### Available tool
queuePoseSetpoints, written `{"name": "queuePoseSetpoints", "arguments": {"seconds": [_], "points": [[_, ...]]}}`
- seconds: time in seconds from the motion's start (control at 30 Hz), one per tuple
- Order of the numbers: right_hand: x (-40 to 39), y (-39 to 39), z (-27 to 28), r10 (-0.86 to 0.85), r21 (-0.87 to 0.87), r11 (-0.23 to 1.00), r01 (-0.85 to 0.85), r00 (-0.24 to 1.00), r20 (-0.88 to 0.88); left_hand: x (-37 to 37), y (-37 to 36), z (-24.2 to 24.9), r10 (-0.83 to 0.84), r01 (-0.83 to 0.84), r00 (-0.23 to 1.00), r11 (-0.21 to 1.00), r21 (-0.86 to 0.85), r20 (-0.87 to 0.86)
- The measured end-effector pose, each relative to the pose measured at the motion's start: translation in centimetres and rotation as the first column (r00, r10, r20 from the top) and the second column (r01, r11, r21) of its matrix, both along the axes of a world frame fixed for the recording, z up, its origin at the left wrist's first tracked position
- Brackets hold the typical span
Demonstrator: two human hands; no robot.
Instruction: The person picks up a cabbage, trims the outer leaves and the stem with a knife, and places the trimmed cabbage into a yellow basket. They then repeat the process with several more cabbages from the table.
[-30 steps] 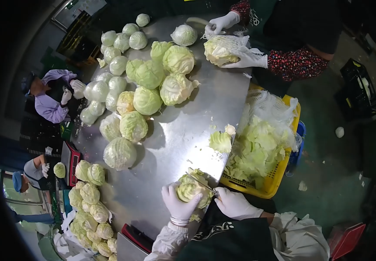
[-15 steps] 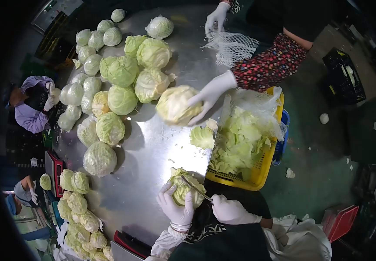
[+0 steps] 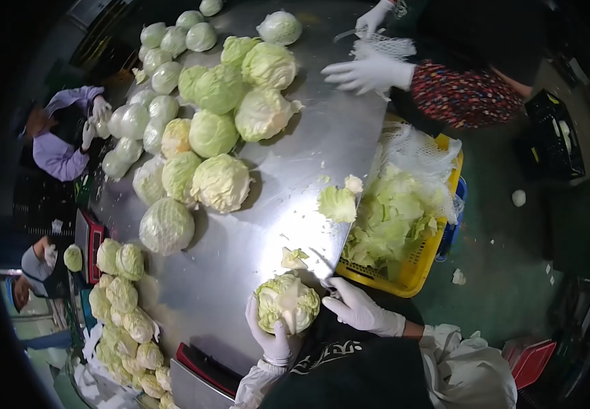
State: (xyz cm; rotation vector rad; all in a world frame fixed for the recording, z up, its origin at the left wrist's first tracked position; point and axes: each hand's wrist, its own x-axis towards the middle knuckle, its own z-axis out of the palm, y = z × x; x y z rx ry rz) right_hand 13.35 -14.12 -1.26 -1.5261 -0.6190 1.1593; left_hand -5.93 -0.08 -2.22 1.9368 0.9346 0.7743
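Observation:
My gloved left hand (image 3: 270,335) is wrapped round the side of a trimmed cabbage (image 3: 287,304), its pale cut stem end facing up. My gloved right hand (image 3: 364,310) grips a knife (image 3: 321,264), whose blurred blade points up and left over the table edge, apart from the cabbage. A cut-off piece of cabbage (image 3: 294,258) lies on the metal table (image 3: 240,252) just beyond the cabbage. Farther off, a loose green leaf (image 3: 336,204) rests at the table edge.
A yellow basket (image 3: 414,276) full of leaves stands right of the table. Several cabbages (image 3: 214,134), some wrapped, cover the left side. Across from me, a co-worker's gloved hands (image 3: 370,71) hold white netting (image 3: 385,46). Another person in purple (image 3: 61,146) handles wrapped cabbages. A scale (image 3: 203,382) sits near me.
My knife has come off the cabbage, and a cut piece now lies on the table. The co-worker's cabbage has been set down among the others, and that hand has drawn back to the netting.

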Motion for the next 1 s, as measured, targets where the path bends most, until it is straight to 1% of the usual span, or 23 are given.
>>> {"name": "queuePoseSetpoints", "arguments": {"seconds": [0.07,0.1,0.13,0.17,0.2,0.23,0.27,0.33,0.37,0.4,0.47,0.5,0.57,0.6,0.67,0.7,0.8,0.83,0.87,0.9,0.93,1.0], "points": [[-0.2,1.3,1.8,0.087,0.039,0.995,-0.089,0.995,0.041,0.1,-1.0,-0.3,0.067,-0.059,0.989,0.996,-0.06,0.132],[-0.5,1.6,1.8,0.149,0.009,0.989,-0.148,0.985,-0.087,0.0,-0.9,-0.3,0.015,-0.018,0.997,0.999,0.031,0.081],[-0.3,1.6,1.6,0.165,0.008,0.986,-0.165,0.983,-0.083,0.2,-0.8,-0.1,0.032,-0.035,0.996,0.999,0.03,0.085],[0.3,1.5,1.2,0.156,0.061,0.984,-0.166,0.978,0.142,0.8,-0.8,0.5,-0.017,0.016,0.998,1.0,0.022,0.064],[1.0,1.4,1.0,0.126,0.114,0.977,-0.178,0.925,0.359,1.5,-0.7,1.1,-0.067,0.067,0.997,0.998,0.011,0.044],[1.6,1.3,1.3,0.149,0.102,0.971,-0.215,0.884,0.444,2.9,-0.7,2.4,-0.094,0.093,0.993,0.996,0.01,0.075],[1.8,1.2,1.8,0.166,0.092,0.969,-0.228,0.881,0.443,3.6,-0.6,2.7,-0.079,0.079,0.994,0.997,0.0,0.076],[2.2,0.8,3.0,0.24,-0.023,0.963,-0.27,0.811,0.534,4.7,-0.6,2.9,-0.065,0.063,0.992,0.998,-0.016,-0.104],[2.0,0.4,3.3,0.28,-0.106,0.957,-0.269,0.774,0.568,5.5,-0.6,3.5,-0.073,0.074,0.993,0.997,0.012,-0.089],[1.8,0.1,3.5,0.289,-0.116,0.955,-0.272,0.772,0.566,5.5,-0.8,3.3,-0.07,0.071,0.994,0.997,0.003,-0.087],[1.5,-0.2,3.8,0.295,-0.175,0.955,-0.239,0.712,0.637,5.6,-1.1,2.7,-0.035,0.034,0.996,0.999,-0.016,-0.077],[1.3,-0.2,3.6,0.296,-0.18,0.955,-0.235,0.715,0.634,5.7,-1.3,2.7,-0.039,0.038,0.996,0.999,-0.021,-0.079],[0.8,0.1,3.4,0.165,-0.111,0.986,-0.125,0.64,0.75,6.1,-1.8,2.6,-0.035,0.047,0.992,0.994,0.101,-0.121],[0.7,0.3,3.6,0.163,-0.116,0.987,-0.116,0.642,0.749,6.2,-1.9,2.5,-0.045,0.057,0.992,0.994,0.096,-0.122],[1.0,1.0,4.5,0.251,-0.246,0.964,-0.103,0.662,0.707,6.5,-2.0,2.5,-0.018,0.035,0.987,0.994,0.104,-0.162],[1.2,1.2,4.6,0.216,-0.217,0.972,-0.086,0.686,0.695,6.5,-2.1,2.5,-0.027,0.043,0.986,0.994,0.098,-0.162],[1.6,1.7,5.7,0.224,-0.253,0.965,-0.069,0.719,0.658,6.6,-2.3,2.4,-0.024,0.046,0.983,0.992,0.119,-0.181],[1.9,1.7,4.4,0.226,-0.259,0.964,-0.066,0.72,0.656,6.6,-2.3,2.4,-0.026,0.049,0.983,0.991,0.121,-0.184],[2.3,1.8,2.1,0.095,-0.142,0.99,0.012,0.685,0.723,6.5,-2.3,2.3,-0.027,0.051,0.982,0.991,0.124,-0.186],[2.8,1.9,0.9,-0.039,-0.017,0.997,0.082,0.637,0.77,6.3,-2.8,2.1,-0.039,0.076,0.982,0.977,0.199,-0.185],[4.4,2.4,1.7,0.019,-0.166,0.978,0.128,0.735,0.677,6.1,-3.1,2.3,-0.101,0.168,0.971,0.931,0.323,-0.215],[5.6,2.3,-0.2,-0.029,-0.107,0.985,0.133,0.746,0.665,5.5,-2.7,1.3,-0.119,0.163,0.978,0.948,0.272,-0.173]]}}
